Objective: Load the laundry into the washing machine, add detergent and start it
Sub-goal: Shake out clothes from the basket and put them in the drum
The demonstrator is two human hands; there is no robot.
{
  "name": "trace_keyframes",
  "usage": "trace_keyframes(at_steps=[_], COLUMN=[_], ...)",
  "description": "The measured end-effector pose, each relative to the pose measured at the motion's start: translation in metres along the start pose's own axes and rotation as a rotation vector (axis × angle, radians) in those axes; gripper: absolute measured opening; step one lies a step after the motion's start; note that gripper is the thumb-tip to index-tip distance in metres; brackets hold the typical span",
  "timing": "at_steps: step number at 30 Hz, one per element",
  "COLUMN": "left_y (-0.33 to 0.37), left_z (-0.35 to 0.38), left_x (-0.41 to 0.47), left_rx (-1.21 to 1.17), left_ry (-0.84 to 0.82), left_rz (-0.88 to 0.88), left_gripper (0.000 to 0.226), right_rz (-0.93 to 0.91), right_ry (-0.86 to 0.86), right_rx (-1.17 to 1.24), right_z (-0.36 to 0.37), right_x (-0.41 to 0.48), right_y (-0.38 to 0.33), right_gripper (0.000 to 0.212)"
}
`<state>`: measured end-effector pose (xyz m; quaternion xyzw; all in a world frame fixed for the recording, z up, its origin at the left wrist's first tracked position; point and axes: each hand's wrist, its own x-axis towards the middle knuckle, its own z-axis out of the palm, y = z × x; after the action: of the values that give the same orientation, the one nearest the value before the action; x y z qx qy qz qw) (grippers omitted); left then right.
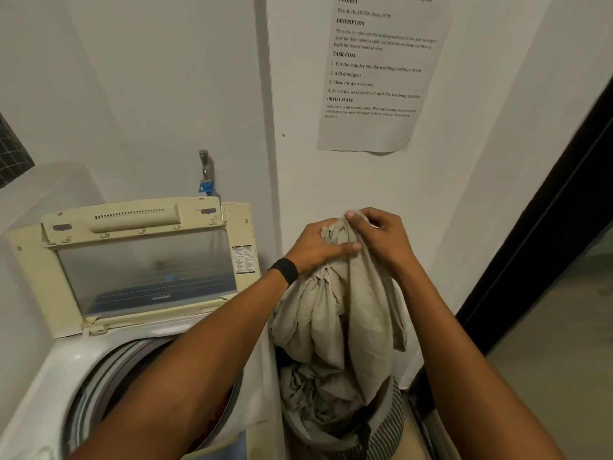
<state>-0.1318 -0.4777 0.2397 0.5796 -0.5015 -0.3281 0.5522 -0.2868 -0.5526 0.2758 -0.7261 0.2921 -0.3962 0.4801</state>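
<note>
White-walled laundry corner, with one dark door frame [547, 227] along the right edge.

Containers:
- Washing machine [43, 376], one, top-loading, white body, at lower left. Its cream lid [146, 267], which has a clear window, stands raised and leans back toward the wall. The round drum [99, 386] is open. One patch of reddish-dark clothing [219, 416] shows at the drum's right edge; the left forearm hides the rest of what is inside.
- Basket [388, 423], one, round with a striped wall, standing just beside the machine's right side. It holds crumpled beige cloth, heaped up to the rim.

Laundry in hand:
- Beige cloth [335, 313], one large bunch, gathered at the top. It hangs straight down over the basket, and its lower folds run into the heap inside.

Hands, two:
- Left hand [318, 247], fingers curled tight around the gathered top of the cloth. One black wristband [284, 270] is on the wrist.
- Right hand [381, 237], fingers clamped on the same gather from the other side, touching the left hand.

Wall fittings:
- Printed paper sheet [374, 127], one, above the hands.
- Metal tap [206, 171], one, with a blue tag, above the lid's back edge.
</note>
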Motion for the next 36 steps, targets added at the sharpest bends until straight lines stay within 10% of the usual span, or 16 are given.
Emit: trace_keyframes(at_steps=[7,10,16,20,26,36], left_y=[-0.005,-0.005,-0.010,-0.008,-0.009,0.008], left_z=[-0.012,-0.017,-0.009,-0.014,-0.025,0.006], left_x=[0.007,0.009,0.012,0.011,0.003,-0.009], left_rx=[-0.008,-0.040,0.015,0.019,0.106,-0.155], left_ry=[0.204,0.237,0.256,0.270,0.269,0.124], left_rz=[0.005,-0.003,0.048,0.076,0.120,0.027], left_gripper=[0.022,0.018,0.022,0.019,0.017,0.041], right_rz=[0.185,0.212,0.193,0.071,0.013,0.045], right_ry=[-0.301,-0.489,-0.295,-0.144,0.204,-0.031], right_rx=[-0.064,-0.222,-0.103,-0.225,-0.207,0.040], right_z=[-0.007,-0.011,0.002,0.005,-0.001,0.020], right_x=[-0.013,-0.024,-0.023,-0.017,-0.009,0.011], right_y=[0.024,0.045,0.038,0.042,0.021,0.004], right_gripper=[0.042,0.015,0.042,0.006,0.015,0.011])
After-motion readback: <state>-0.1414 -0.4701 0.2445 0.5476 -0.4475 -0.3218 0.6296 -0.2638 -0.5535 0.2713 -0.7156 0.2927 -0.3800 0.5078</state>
